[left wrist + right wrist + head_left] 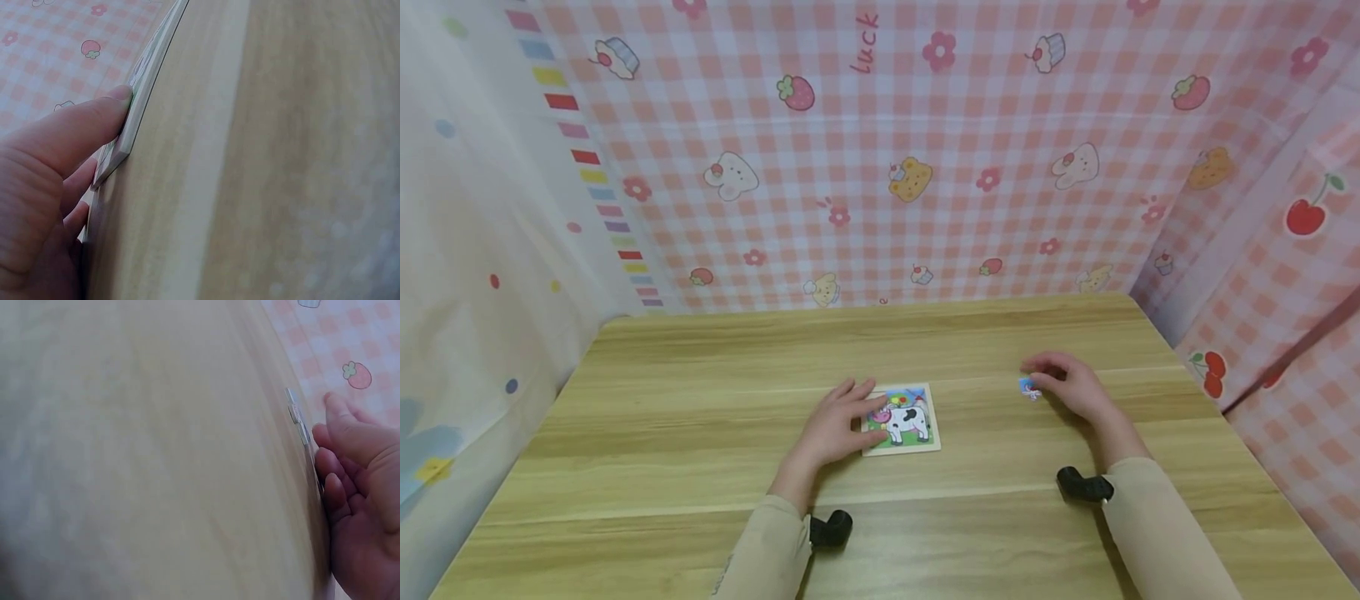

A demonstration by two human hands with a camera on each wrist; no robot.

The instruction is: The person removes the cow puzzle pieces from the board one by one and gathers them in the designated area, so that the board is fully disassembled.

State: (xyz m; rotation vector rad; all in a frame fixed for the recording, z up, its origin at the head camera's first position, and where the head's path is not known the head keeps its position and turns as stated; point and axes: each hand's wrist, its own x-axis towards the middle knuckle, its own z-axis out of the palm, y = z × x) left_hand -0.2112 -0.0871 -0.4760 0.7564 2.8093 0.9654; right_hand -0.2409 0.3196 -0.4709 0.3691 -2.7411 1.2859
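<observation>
A small square jigsaw puzzle [913,427] with a black-and-white cow and a pale wooden border lies on the table, left of centre. My left hand [833,427] rests at its left side, thumb and fingers spread over the picture. In the left wrist view the thumb lies along the edge of the puzzle board [142,103]. Further right, a loose blue puzzle piece [1028,389] with white and red on it lies on the table. Beside it is my right hand [1069,390], its fingers loosely bent. The right wrist view shows the piece [299,422] just beyond the fingertips.
The wood-grain table [700,467] reaches back to a pink checked curtain [880,125]. More curtain hangs along the left and right sides. Black curved mounts [831,529] stick out from both sleeves, low over the table.
</observation>
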